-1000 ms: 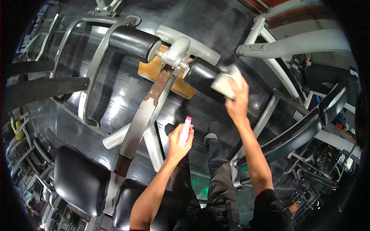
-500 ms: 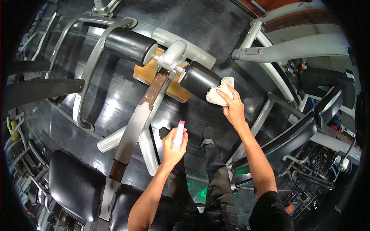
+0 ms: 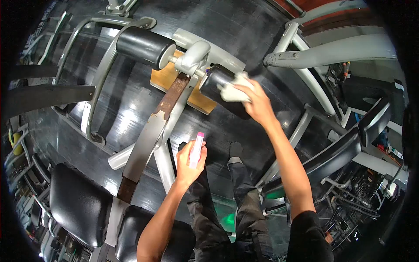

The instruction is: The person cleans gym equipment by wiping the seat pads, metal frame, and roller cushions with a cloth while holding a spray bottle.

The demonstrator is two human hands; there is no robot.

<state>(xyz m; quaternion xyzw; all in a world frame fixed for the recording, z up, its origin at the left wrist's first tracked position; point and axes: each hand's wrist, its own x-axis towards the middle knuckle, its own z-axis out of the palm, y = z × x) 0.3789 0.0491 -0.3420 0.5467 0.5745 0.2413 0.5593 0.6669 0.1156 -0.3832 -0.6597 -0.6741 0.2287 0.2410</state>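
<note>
My right hand (image 3: 258, 101) is closed on a white cloth (image 3: 236, 91) and presses it against the black roller pad (image 3: 214, 83) on the right of the gym bench. Motion blurs the cloth and fingers a little. In my left hand (image 3: 190, 164) is a white spray bottle (image 3: 196, 150) with a pink top, held upright above the floor with the fingers wrapped round it. A matching roller pad (image 3: 146, 47) sits on the left of the same crossbar. Between the pads runs the grey metal joint (image 3: 193, 57) of the frame.
The bench's worn grey beam (image 3: 147, 140) slopes down to black padded seats (image 3: 80, 205). A wooden board (image 3: 200, 104) lies beneath the rollers. Metal machine frames stand at left and right, with a padded bench (image 3: 331, 150) close to my right arm.
The cloth in my right hand has moved left and slightly up along the roller pad, toward the middle joint. My left hand with the spray bottle has shifted slightly left.
</note>
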